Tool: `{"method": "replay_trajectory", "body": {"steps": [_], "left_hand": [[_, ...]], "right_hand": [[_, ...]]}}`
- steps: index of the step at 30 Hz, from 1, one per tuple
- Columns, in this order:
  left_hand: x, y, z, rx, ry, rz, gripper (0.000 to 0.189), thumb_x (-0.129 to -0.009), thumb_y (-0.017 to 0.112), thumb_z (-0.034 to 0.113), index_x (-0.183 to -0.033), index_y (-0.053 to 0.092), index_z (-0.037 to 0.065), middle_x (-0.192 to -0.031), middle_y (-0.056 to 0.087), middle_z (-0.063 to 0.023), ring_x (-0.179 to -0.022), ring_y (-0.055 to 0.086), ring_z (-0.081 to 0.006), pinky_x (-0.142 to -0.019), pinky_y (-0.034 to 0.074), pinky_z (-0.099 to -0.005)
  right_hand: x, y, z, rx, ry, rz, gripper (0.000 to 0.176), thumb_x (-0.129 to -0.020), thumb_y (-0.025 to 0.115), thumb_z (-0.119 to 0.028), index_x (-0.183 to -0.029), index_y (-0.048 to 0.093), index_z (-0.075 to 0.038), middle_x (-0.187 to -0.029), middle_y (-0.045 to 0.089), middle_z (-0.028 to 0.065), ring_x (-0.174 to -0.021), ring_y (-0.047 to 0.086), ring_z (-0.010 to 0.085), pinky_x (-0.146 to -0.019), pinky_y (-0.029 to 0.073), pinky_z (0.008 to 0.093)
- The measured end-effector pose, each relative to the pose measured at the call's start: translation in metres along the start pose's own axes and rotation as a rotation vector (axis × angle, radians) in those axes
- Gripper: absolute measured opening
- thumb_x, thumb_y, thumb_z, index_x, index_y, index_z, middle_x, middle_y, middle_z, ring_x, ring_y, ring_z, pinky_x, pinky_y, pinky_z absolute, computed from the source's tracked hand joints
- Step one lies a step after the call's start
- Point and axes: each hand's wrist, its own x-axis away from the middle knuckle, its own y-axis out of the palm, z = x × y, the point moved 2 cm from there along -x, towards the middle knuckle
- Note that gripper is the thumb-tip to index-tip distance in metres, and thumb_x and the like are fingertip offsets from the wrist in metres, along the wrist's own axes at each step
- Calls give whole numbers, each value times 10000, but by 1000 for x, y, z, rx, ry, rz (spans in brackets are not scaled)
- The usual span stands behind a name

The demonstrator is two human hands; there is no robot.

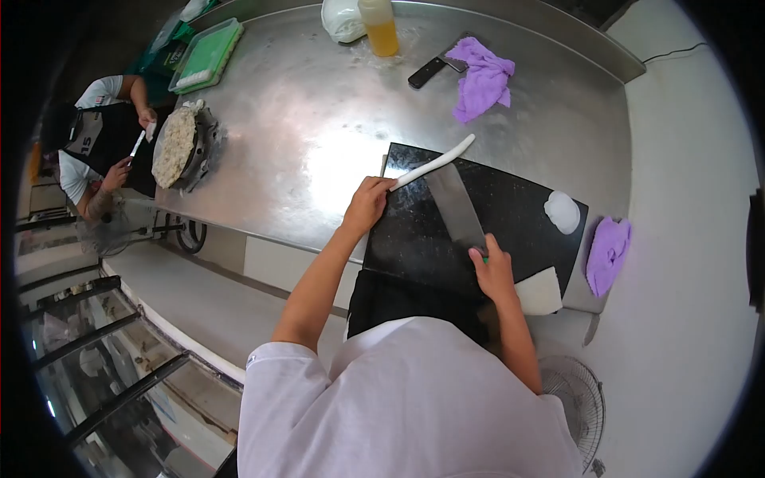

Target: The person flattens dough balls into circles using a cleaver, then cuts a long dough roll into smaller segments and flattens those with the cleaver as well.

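A long white dough rope lies slantwise across the far left part of a black board, its upper tip reaching past the board's far edge. The fingers of my left hand are closed on its near left end. In my right hand is the handle of a cleaver. Its broad grey blade lies flat-looking over the board, the far end right beside the rope. A white rounded piece sits at the board's right side, and an off-white square piece lies by the near right corner.
On the steel table are a purple cloth, a black-handled tool, a bottle of yellow liquid and a white bag. Another purple cloth lies right. At left a co-worker stands by a dough-filled pan.
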Motion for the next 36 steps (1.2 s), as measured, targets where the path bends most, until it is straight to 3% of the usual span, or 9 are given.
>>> {"method": "replay_trajectory", "body": {"steps": [8, 17, 23, 28, 31, 33, 34, 35, 36], "left_hand": [[-11, 2, -22, 4, 156, 127, 246, -792, 767, -13, -1033, 748, 31, -964, 713, -98, -906, 636, -295, -813, 542, -394], [-18, 5, -33, 147, 204, 132, 275, -794, 761, -45, -1053, 751, 46, -979, 689, -91, -882, 635, -271, -771, 533, -376], [-28, -1, -35, 267, 154, 62, 196, -800, 743, -34, -986, 713, 19, -1002, 660, -121, -955, 617, -297, -812, 519, -410], [-34, -9, -33, 359, 251, 66, 153, -812, 721, -42, -943, 676, 24, -1067, 682, -145, -987, 611, -332, -889, 503, -444], [-26, -7, -36, 513, 142, -61, 154, -839, 700, -51, -959, 650, 32, -1073, 691, -143, -967, 624, -318, -891, 511, -412], [-20, -10, -23, 608, 117, -259, 143, -854, 692, -59, -952, 636, 30, -1024, 674, -140, -926, 637, -296, -842, 524, -392], [-16, -6, -15, 564, 150, -330, 176, -857, 694, -64, -989, 634, 37, -975, 646, -136, -892, 647, -276, -799, 532, -393], [-11, 1, -4, 572, 159, -405, 265, -849, 702, -72, -1071, 622, 48, -926, 647, -104, -876, 615, -246, -774, 509, -337], [-11, 2, 14, 579, 225, -501, 296, -844, 697, -76, -1096, 624, 61, -946, 655, -106, -892, 614, -260, -790, 502, -354]], "right_hand": [[-38, 16, -57, 264, -69, -110, 296, -979, 639, -191, -1182, 494, -31, -856, 666, 310, -873, 630, 549, -726, 494, 601], [-34, 37, -79, 312, 63, -261, 405, -980, 636, -178, -1277, 444, 21, -919, 679, 327, -912, 645, 542, -775, 502, 599], [-12, 100, -62, 175, 117, -60, 578, -963, 672, -210, -1357, 373, 89, -1117, 652, 360, -1063, 618, 556, -891, 494, 567], [12, 120, -81, 157, 239, 81, 509, -952, 690, -195, -1318, 435, 50, -1139, 652, 347, -1063, 606, 565, -873, 513, 513], [59, 141, -87, -100, 442, 246, 421, -939, 709, -181, -1242, 511, 34, -1073, 692, 282, -1024, 663, 497, -875, 517, 473], [95, 156, -75, -223, 414, 659, 323, -945, 714, -163, -1169, 565, 16, -966, 710, 175, -800, 703, 302, -710, 537, 385], [106, 154, -96, -421, 567, 765, 289, -965, 699, -150, -1177, 565, -6, -847, 663, 85, -583, 589, 130, -502, 474, 307], [116, 154, -102, -533, 598, 870, 282, -984, 676, -142, -1204, 552, -16, -788, 627, 63, -449, 488, 88, -383, 375, 267], [125, 156, -102, -577, 610, 950, 290, -986, 669, -135, -1214, 538, -13, -757, 607, 55, -439, 479, 95, -379, 377, 274]]}}
